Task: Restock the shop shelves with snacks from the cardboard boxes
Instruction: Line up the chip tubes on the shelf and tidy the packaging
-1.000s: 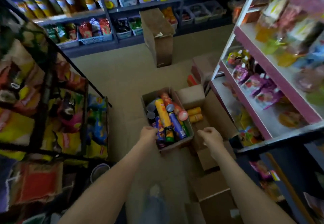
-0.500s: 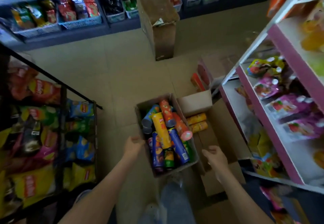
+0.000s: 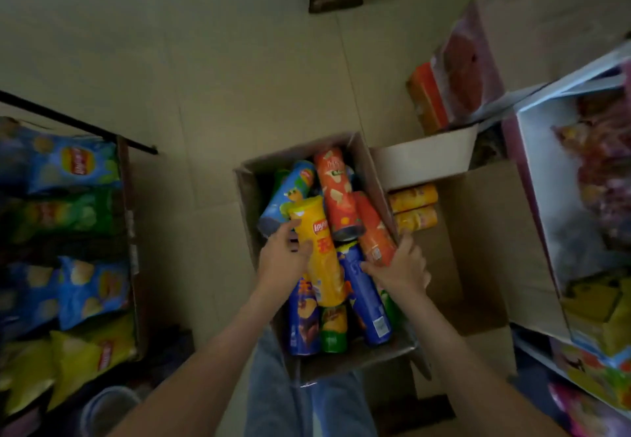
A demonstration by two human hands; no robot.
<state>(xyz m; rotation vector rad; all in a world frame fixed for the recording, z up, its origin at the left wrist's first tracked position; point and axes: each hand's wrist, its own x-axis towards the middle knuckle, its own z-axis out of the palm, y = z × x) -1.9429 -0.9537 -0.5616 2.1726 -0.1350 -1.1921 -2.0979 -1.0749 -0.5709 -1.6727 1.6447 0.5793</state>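
at the left edge of the frame a black rack [image 3: 78,125] holds chip bags [image 3: 73,160] in blue, green and yellow. i count six, and the dim far edge is too blurred to count.

in the centre one open cardboard box [image 3: 246,194] stands on the floor [image 3: 205,60], heaped with snack tubes. at least eight show:
- one light blue tube [image 3: 290,194]
- one yellow tube [image 3: 321,265]
- two orange ones
- two dark blue tubes [image 3: 367,300]
- at least two green tubes [image 3: 333,330]

the left hand [image 3: 281,262] lies against the left side of the yellow tube, thumb and forefinger touching it. i cannot tell whether its grip is closed round the tube.

the right hand [image 3: 401,267] is at the lower end of the nearer orange tube [image 3: 374,231]. its grip is curled round that end, thumb below it and fingers up the right side, by the box wall.

just right of this, a second cardboard box [image 3: 485,238] holds two yellow-orange tubes [image 3: 413,195], lying side by side.

at the right edge stands one white and pink shelf unit [image 3: 532,149] full of blurred packets.
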